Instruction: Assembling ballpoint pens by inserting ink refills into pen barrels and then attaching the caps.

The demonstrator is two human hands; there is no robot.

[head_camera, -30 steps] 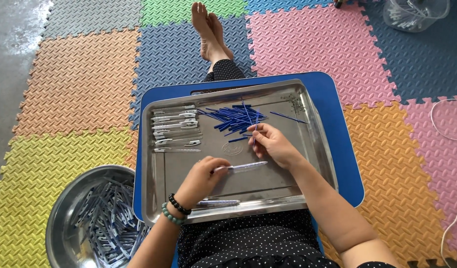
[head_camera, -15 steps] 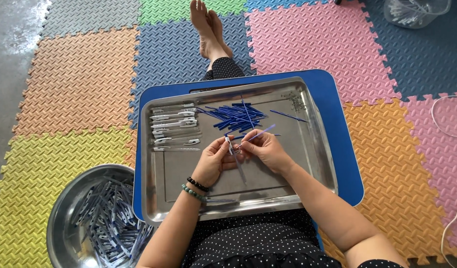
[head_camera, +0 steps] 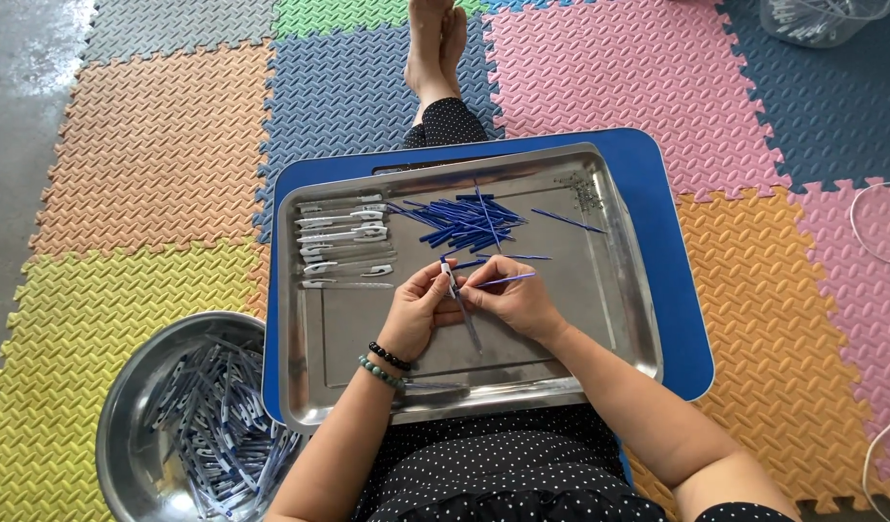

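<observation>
Sitting on the foam floor mats [head_camera: 155, 145], a person in a dotted black dress balances a steel tray [head_camera: 614, 290] on a blue lap board [head_camera: 667, 261]. Nearest, beside the tray's lower left corner, a round steel bowl [head_camera: 126, 406] holds a heap of pale clips with blue parts. Over the tray's middle, both hands meet: the left hand [head_camera: 414, 314], with bead bracelets at its wrist, pinches a slim grey clip [head_camera: 461, 309], while the right hand [head_camera: 512, 300] has its fingers closed on a thin blue stick [head_camera: 508, 280] touching the clip's top. Beyond the hands, a pile of blue sticks [head_camera: 459, 220] lies near the tray's far rim, with a row of grey clips [head_camera: 343, 237] left of it.
</observation>
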